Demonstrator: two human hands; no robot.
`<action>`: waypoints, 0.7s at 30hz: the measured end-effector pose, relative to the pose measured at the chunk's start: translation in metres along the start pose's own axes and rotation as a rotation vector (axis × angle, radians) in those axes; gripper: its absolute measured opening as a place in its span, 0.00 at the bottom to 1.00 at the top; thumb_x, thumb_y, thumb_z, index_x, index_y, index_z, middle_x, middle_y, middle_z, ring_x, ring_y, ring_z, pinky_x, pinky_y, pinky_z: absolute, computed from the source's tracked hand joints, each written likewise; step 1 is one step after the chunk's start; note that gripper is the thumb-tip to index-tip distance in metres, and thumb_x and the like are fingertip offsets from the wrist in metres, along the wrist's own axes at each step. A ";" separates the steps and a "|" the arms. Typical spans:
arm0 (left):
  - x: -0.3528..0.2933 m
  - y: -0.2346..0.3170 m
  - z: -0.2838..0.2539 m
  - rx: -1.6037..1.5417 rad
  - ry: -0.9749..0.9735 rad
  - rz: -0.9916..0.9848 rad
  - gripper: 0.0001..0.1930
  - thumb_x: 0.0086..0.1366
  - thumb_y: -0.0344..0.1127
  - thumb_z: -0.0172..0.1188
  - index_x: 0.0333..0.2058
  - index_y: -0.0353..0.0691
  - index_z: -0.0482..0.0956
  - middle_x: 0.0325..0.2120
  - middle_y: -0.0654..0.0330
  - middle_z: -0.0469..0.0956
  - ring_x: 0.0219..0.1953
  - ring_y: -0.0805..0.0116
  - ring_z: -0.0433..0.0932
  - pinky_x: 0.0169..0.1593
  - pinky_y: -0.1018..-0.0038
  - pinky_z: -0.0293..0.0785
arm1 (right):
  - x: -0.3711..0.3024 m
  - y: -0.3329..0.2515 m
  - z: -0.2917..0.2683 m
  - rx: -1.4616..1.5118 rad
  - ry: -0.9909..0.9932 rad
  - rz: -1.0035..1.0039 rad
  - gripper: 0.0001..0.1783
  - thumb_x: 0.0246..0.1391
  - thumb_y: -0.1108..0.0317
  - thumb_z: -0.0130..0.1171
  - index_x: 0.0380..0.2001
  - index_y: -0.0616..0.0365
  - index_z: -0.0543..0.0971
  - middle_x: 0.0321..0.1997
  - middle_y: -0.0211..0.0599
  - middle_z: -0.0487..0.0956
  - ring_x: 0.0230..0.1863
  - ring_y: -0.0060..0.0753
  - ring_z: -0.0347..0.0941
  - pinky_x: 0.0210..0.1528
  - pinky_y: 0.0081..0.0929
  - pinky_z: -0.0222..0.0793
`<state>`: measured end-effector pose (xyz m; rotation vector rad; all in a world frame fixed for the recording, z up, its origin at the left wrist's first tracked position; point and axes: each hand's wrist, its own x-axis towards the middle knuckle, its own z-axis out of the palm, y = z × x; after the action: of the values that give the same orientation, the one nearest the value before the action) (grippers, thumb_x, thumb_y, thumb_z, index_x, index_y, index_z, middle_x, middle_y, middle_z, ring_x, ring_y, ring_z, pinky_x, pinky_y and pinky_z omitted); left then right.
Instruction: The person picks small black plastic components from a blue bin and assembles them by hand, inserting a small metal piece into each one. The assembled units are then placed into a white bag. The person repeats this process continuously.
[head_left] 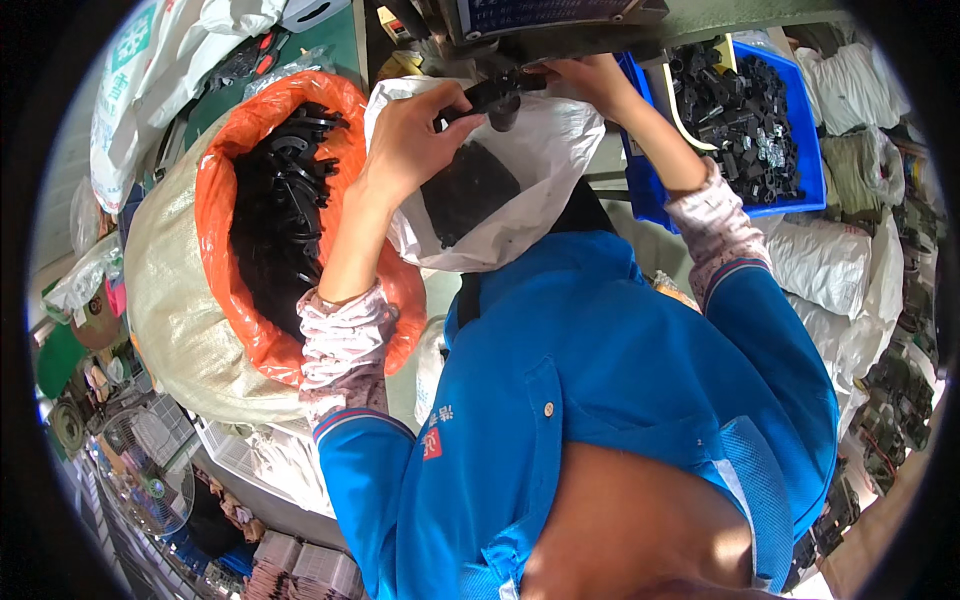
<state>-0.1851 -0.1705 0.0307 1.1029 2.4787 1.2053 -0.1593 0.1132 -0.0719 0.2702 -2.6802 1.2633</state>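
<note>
While a sack [216, 210] slouches at 10 o'clock, the left hand [425, 135], at 11, pinches a black part [490, 95] at 12. Over at 1, the right hand [592, 80] looks half-curled, can't tell if it's gripping; blue bin [808, 155] at 2.

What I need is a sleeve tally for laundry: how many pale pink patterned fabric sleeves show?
2: one pale pink patterned fabric sleeve is on the left forearm, whose bare hand grips a black elongated part; another is on the right forearm. Others may be hidden.
</note>
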 end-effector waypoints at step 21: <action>-0.083 -0.067 0.005 0.271 0.455 -0.011 0.16 0.55 0.38 0.68 0.42 0.42 0.78 0.38 0.49 0.81 0.41 0.49 0.80 0.44 0.61 0.76 | 0.046 0.006 0.039 -0.795 -0.231 0.250 0.23 0.54 0.56 0.55 0.55 0.38 0.74 0.56 0.49 0.75 0.59 0.55 0.70 0.58 0.50 0.66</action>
<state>-0.1598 -0.2509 -0.0350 0.9526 3.0610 1.2601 -0.2082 0.0829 -0.0908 -0.0365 -3.2218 0.1236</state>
